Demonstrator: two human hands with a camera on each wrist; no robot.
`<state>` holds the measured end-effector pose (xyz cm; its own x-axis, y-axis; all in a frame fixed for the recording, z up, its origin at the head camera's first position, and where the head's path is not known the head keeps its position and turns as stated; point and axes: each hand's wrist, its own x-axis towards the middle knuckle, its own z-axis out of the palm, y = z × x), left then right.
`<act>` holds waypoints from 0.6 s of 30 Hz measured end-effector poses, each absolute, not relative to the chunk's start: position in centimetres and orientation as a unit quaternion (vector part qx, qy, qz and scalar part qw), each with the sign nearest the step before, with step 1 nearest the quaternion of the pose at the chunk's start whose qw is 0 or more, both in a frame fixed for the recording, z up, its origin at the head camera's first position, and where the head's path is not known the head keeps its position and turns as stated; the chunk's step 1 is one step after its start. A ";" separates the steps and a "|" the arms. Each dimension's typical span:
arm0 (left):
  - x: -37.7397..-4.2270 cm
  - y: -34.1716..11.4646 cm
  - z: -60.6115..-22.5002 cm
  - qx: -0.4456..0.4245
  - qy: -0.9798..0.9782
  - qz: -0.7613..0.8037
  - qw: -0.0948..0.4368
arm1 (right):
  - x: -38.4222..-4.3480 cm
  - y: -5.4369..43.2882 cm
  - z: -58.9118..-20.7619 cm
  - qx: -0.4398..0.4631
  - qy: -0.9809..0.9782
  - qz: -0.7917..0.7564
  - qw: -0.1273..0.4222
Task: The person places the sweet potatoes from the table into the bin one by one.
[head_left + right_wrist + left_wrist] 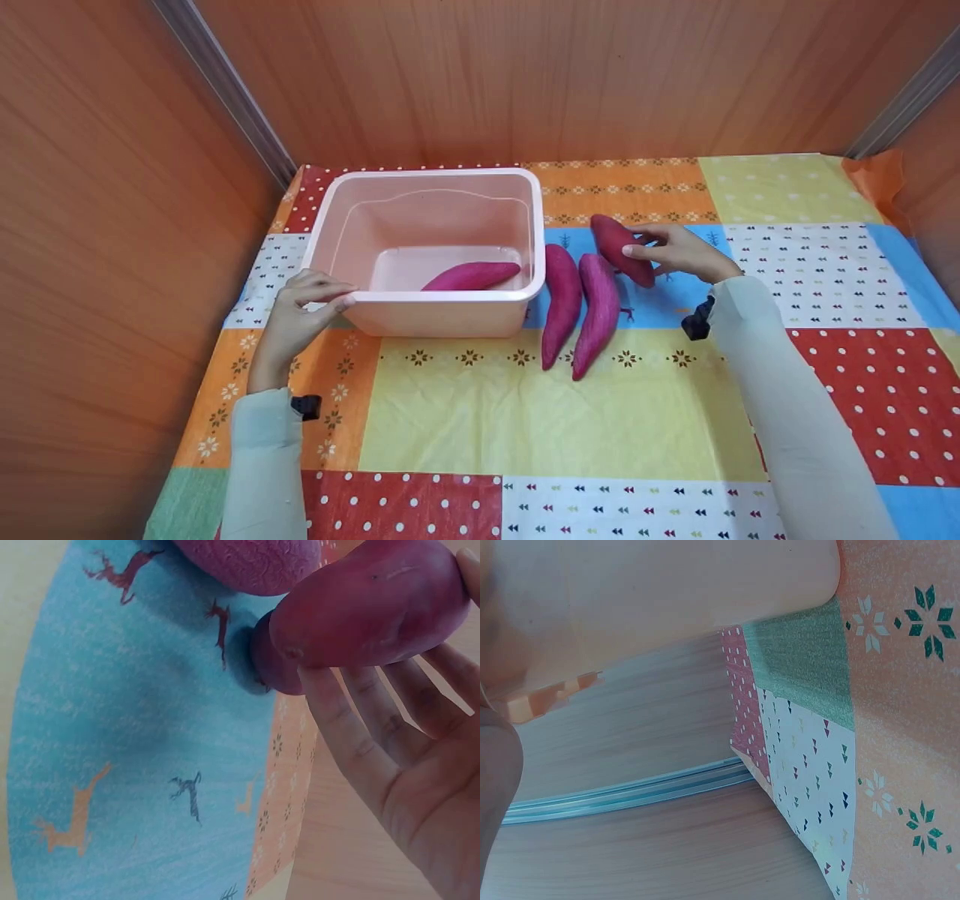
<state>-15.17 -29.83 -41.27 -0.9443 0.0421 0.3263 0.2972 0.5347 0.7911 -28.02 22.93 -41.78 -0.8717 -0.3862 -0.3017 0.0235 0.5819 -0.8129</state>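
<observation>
My left hand [300, 315] pinches the front-left rim of a pale pink plastic tub [442, 319]. Inside the tub, near its front wall, lies a magenta sweet potato [472, 276], partly hidden by the rim. My right hand [686, 251] holds a darker red sweet potato [619, 244] between thumb and fingers, to the right of the tub. In the right wrist view the held sweet potato [367, 607] is close up, with a dark rounded end [271, 660] showing behind it. Two long magenta sweet potatoes, a left one [562, 307] and a right one [598, 315], lie side by side next to the tub.
A patchwork-print cloth [562, 420] covers the table. Wood-grain panels stand at the back [525, 82] and left [112, 225], with another at the right edge. A metal strip [232, 90] runs down the back-left corner.
</observation>
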 end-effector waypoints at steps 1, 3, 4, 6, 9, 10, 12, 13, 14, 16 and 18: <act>-15.0 -29.6 -41.0 -0.098 -0.865 -0.473 0.136 | -27.8 22.7 -41.4 -0.108 0.857 -0.447 0.231; -14.6 -29.2 -40.4 -0.100 -0.863 -0.475 0.136 | -27.5 22.4 -40.8 -0.111 0.855 -0.451 0.231; -14.5 -29.0 -40.0 -0.101 -0.863 -0.477 0.136 | -27.4 22.3 -40.7 -0.114 0.854 -0.452 0.230; -14.2 -28.7 -39.6 -0.106 -0.863 -0.475 0.140 | -27.3 22.1 -40.5 -0.118 0.851 -0.456 0.230; -14.0 -28.5 -39.3 -0.111 -0.862 -0.474 0.142 | -27.5 21.9 -40.5 -0.116 0.846 -0.466 0.232; -14.0 -28.5 -39.2 -0.112 -0.862 -0.474 0.143 | -27.7 21.9 -40.6 -0.116 0.844 -0.470 0.233; -14.0 -28.5 -39.2 -0.111 -0.860 -0.478 0.142 | -28.3 21.9 -41.0 -0.112 0.842 -0.474 0.233; -14.0 -28.5 -39.1 -0.111 -0.858 -0.481 0.140 | -28.6 21.9 -41.4 -0.115 0.842 -0.474 0.232; -14.0 -28.5 -39.1 -0.111 -0.857 -0.483 0.139 | -29.0 22.0 -41.7 -0.118 0.843 -0.472 0.231; -14.0 -28.5 -39.0 -0.110 -0.857 -0.486 0.135 | -29.5 22.0 -42.0 -0.118 0.847 -0.464 0.231; -14.0 -28.5 -38.9 -0.109 -0.856 -0.488 0.130 | -29.7 21.8 -41.9 -0.122 0.849 -0.459 0.231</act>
